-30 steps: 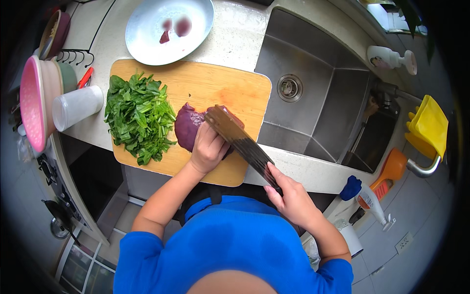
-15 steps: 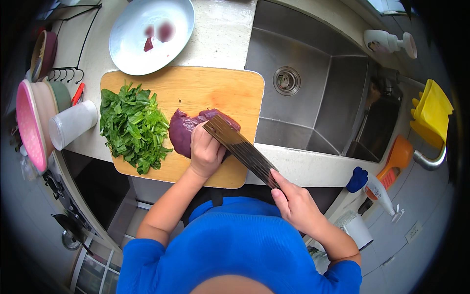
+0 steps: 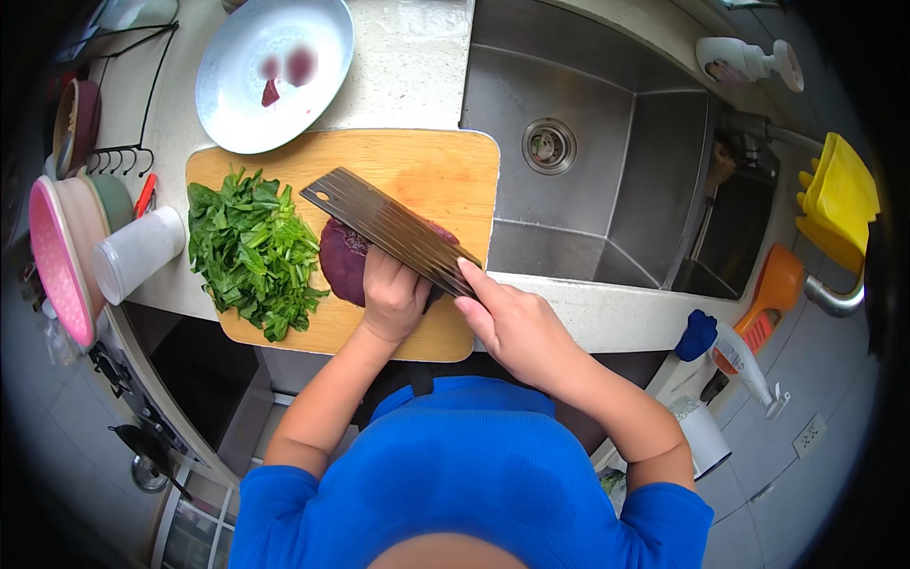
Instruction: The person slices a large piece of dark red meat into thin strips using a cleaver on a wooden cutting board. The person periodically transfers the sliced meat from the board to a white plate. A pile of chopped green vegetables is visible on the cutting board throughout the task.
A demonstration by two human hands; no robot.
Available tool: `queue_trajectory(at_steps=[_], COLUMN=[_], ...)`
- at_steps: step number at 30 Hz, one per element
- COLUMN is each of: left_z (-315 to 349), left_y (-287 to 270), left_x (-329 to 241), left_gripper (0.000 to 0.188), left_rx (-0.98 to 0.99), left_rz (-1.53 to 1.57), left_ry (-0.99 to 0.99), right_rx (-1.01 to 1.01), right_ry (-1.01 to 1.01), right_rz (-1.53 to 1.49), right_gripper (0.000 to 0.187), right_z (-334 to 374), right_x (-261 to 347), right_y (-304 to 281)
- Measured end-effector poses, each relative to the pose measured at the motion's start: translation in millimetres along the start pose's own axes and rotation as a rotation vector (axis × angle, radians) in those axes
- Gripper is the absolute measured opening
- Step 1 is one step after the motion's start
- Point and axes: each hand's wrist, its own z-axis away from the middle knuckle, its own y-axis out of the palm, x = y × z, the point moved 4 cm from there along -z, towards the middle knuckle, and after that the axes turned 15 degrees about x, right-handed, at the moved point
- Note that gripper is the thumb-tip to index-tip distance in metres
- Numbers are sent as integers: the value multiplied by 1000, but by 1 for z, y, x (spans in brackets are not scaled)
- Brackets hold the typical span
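Observation:
A dark purple-red piece of raw liver (image 3: 343, 264) lies on the wooden cutting board (image 3: 417, 152). My left hand (image 3: 393, 296) presses down on its near side with curled fingers. In my right hand (image 3: 512, 318) is a dark cleaver (image 3: 393, 223), gripped at its near right end. The blade slants across the liver toward the far left and hides much of it, along with my left fingertips. A heap of chopped leafy greens (image 3: 254, 251) covers the left part of the board, close beside the liver.
Beyond the board stands a pale plate (image 3: 227, 104) with a small red scrap and reddish stains. The steel sink (image 3: 578, 95) lies to the right. At left are a white plastic cup (image 3: 137, 254) and a pink basin (image 3: 59, 256). Yellow gloves (image 3: 839, 204) hang at far right.
The cleaver has moved left and away from me, its far end now past the liver's edge. My right hand went with it, while my left hand stays on the liver.

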Motion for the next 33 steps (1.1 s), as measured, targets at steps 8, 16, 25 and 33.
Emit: queue_trajectory(at_steps=[8,16,25,33], left_z=[5,0,1,3], left_y=[-8,-8,-7,-5], left_x=[-1,-4,-2,1], left_gripper=[24,27,27,27], left_rx=[-57,-48,-53,-70], left_rz=[-118,-96,-86,-119], left_ry=[-7,-2,-29,-30], right_rx=[31,42,154,18], right_ry=[60,62,92,28], right_rz=[-104,-55,-110,-89], right_gripper=[44,46,45,43], right_z=[56,60,20,26], right_x=[-12,-10,-7,-9], right_y=[-4,0,-1,6])
